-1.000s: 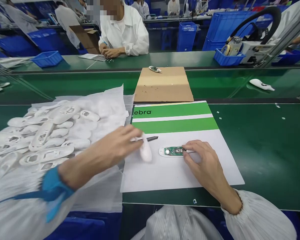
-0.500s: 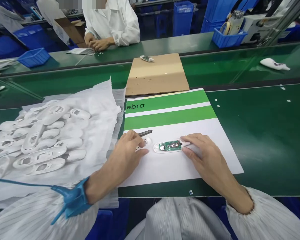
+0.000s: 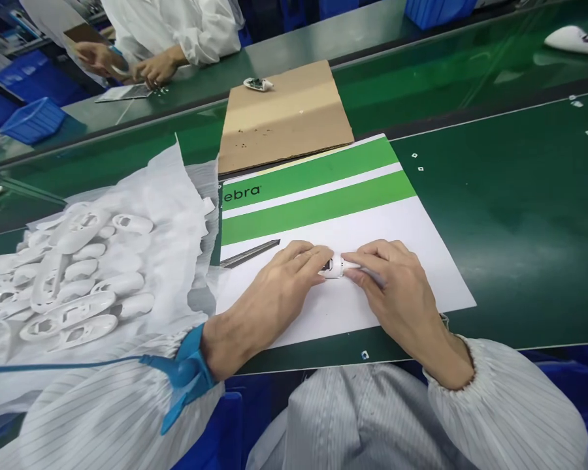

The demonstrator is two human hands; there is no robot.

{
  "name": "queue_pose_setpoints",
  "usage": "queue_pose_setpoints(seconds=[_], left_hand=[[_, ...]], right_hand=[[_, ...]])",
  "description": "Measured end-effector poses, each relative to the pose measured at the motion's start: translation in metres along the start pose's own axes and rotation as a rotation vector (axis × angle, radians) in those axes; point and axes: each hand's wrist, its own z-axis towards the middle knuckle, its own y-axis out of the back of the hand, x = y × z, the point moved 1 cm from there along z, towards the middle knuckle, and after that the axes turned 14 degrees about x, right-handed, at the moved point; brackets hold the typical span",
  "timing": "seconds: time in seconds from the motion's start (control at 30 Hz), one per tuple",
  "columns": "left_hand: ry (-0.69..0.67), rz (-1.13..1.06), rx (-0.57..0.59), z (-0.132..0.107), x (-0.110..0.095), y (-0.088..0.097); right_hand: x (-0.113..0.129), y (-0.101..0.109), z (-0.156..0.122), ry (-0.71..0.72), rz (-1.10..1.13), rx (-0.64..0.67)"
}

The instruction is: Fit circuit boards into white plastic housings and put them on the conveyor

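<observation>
Over the white sheet, both hands meet at a small white plastic casing (image 3: 337, 266). My left hand (image 3: 279, 284) is closed on its left part, with the fingers over the top and hiding most of it. A dark opening shows in the white shell beside those fingertips. My right hand (image 3: 396, 281) pinches the casing's narrow right end between thumb and fingers. The green circuit board seen earlier in the casing is now covered by the shell and fingers. To the left of my left hand lies a dark, slim, pointed tool (image 3: 252, 253), perhaps tweezers.
White shells (image 3: 81, 277) lie heaped on white wrapping (image 3: 169, 196) at left. Beyond the printed sheet (image 3: 421, 261), a cardboard piece (image 3: 289, 117) bears an open casing (image 3: 258, 84). Another white casing (image 3: 575, 40) is at far right. A co-worker's hands (image 3: 157, 67) work opposite. A blue wrist-strap cord (image 3: 78, 365) runs left.
My left hand has moved right, bringing the white shell onto the casing with the circuit board. My right hand stays at its narrow end. The view has tilted and shifted.
</observation>
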Motion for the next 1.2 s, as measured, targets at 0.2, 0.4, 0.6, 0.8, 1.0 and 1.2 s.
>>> queue_pose_setpoints(seconds=[0.2,0.4,0.6,0.8,1.0,1.2], left_hand=[[0.017,0.019,0.005,-0.002,-0.001,0.000],[0.012,0.037,0.032,0.002,-0.002,0.006],[0.037,0.123,0.032,0.013,-0.008,0.010],[0.078,0.149,0.032,0.015,-0.009,0.003],[0.189,-0.106,-0.013,0.007,-0.008,0.024],[0.167,-0.230,-0.020,0.012,-0.013,0.008]], right_hand=[[0.000,0.000,0.000,-0.012,0.004,0.009],[0.000,0.000,0.001,0.005,-0.005,-0.002],[0.001,0.003,0.000,-0.018,-0.004,0.007],[0.010,0.002,0.004,-0.035,0.003,0.027],[0.018,-0.007,0.006,-0.042,-0.155,-0.034],[0.023,-0.012,0.002,-0.072,-0.196,-0.080]])
